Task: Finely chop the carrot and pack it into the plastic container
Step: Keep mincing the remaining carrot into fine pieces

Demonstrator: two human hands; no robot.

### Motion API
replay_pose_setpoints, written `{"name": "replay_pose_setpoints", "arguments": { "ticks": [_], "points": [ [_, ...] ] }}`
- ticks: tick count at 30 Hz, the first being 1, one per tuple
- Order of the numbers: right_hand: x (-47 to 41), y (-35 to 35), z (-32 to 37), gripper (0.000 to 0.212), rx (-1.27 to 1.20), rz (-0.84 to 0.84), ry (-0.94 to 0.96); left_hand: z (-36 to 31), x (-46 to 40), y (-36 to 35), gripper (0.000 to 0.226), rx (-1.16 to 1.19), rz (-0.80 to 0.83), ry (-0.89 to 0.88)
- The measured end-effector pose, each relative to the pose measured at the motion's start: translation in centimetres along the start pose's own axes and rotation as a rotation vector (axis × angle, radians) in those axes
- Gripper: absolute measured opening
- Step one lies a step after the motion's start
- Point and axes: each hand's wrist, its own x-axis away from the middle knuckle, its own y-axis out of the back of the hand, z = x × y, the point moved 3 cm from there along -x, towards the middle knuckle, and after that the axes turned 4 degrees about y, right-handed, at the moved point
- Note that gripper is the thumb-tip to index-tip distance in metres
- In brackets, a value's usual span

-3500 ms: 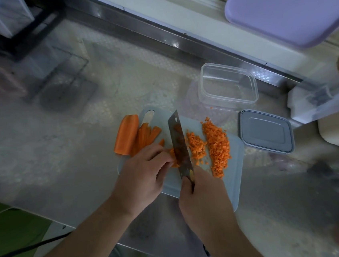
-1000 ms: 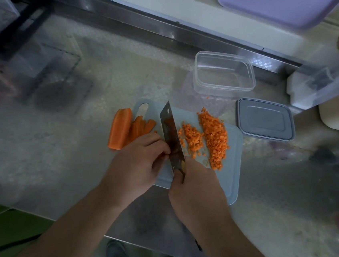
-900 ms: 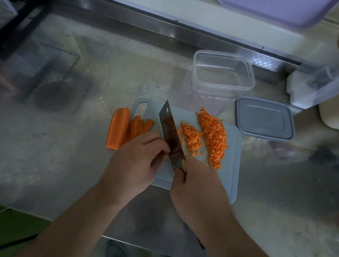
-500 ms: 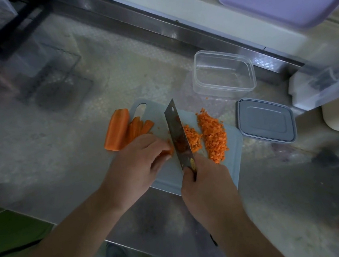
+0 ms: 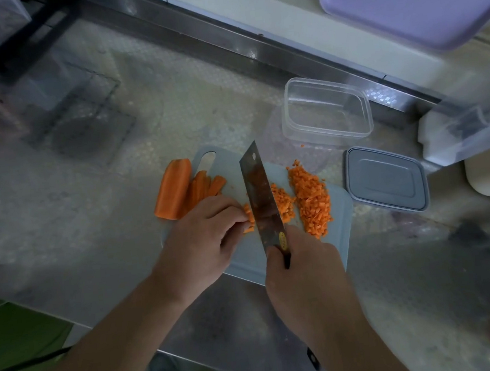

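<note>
While the chopping is well under way, the packing has not begun, judging by the head view; a sizeable heap of diced carrot [image 5: 311,198] lies on the right part of the cutting board [image 5: 340,226], with a smaller heap just beside the blade, yet a large carrot half [image 5: 173,192] and several carrot sticks [image 5: 207,186] wait uncut at the board's left end. The left hand [image 5: 204,241] has its fingers curled, pinching a small bundle of strips [image 5: 248,218] against the board; the right hand [image 5: 303,273] is wrapped round the handle of the cleaver [image 5: 261,195], whose blade stands right next to those left fingertips (close work, so the knuckles need minding). My guess is roughly half of the cutting is done; the rest must be diced, then everything scooped across.

As for vessels, the clear plastic container [image 5: 325,109] sits on the worktop [image 5: 116,180] beyond the board's far right corner, and it holds nothing I can make out; its grey lid [image 5: 386,178] lies flat beside the board, apart from it. A stray crumb or two of carrot rests on the worktop between board and container.
</note>
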Motion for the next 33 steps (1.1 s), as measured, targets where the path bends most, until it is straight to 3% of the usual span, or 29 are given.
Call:
{"name": "replay_pose_setpoints", "arguments": {
  "ticks": [7,11,14,22,33],
  "points": [
    [0.1,-0.5,0.6,0.025,0.093,0.044,-0.03,0.2,0.1,-0.1,0.005,0.0,-0.026,0.0],
    [-0.2,-1.0,1.1,0.012,0.146,0.097,-0.047,0.3,0.2,-0.2,0.007,0.008,-0.027,0.008],
    [-0.5,-1.4,1.4,0.016,0.144,0.117,-0.078,0.4,0.2,-0.2,0.009,0.016,-0.023,0.011],
    [-0.5,-2.0,0.8,0.016,0.017,-0.052,-0.031,0.3,0.3,-0.1,0.005,0.049,-0.014,0.028],
    [0.2,-0.6,0.8,0.023,0.038,-0.028,0.002,0.3,0.4,0.0,0.005,0.056,-0.006,0.018]
  ]
}}
